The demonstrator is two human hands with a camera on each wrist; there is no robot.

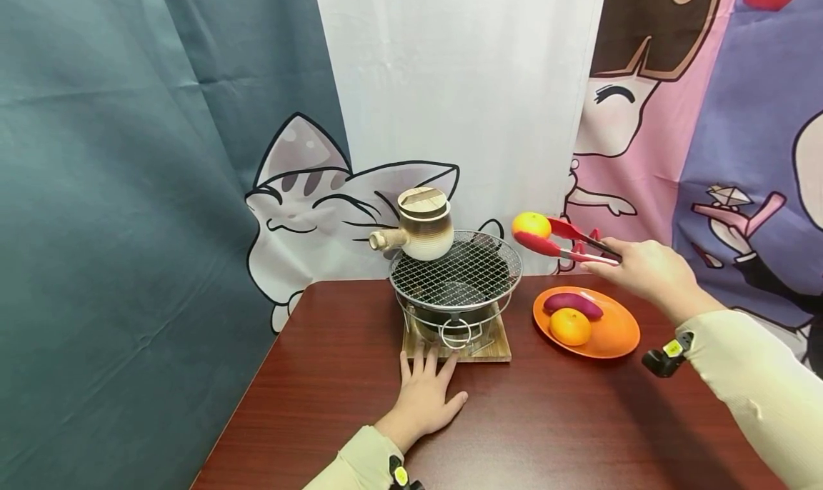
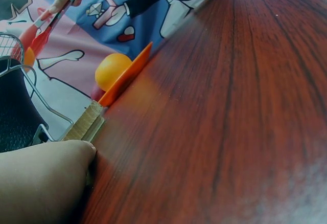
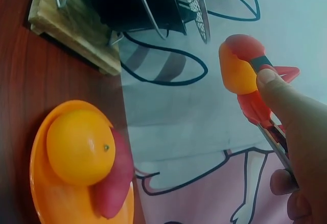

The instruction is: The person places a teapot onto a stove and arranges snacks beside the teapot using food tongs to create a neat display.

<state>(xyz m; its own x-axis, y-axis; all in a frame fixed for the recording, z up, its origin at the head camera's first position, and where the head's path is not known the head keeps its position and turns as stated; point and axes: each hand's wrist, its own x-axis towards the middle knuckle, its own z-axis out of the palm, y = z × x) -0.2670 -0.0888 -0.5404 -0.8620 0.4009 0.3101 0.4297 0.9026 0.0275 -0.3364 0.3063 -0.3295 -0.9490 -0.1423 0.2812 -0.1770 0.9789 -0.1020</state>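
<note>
The left hand [image 1: 423, 402] lies palm down, fingers [image 1: 431, 366] straight and spread, thumb [image 1: 455, 404] out to the side. The right arm [image 1: 759, 383] stretches forward, the right hand [image 1: 656, 274] raised, its fingers curled in a grip.

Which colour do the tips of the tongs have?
The tong tips are red, seen best in the head view.

A cartoon-printed curtain [image 1: 463, 83] hangs behind a reddish-brown table [image 1: 546, 418]

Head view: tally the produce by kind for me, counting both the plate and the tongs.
Oranges: 2 (held orange in the red-tipped tongs, other orange on the orange plate)
Purple sweet potato: 1 (on the plate)
Total: 3
</note>
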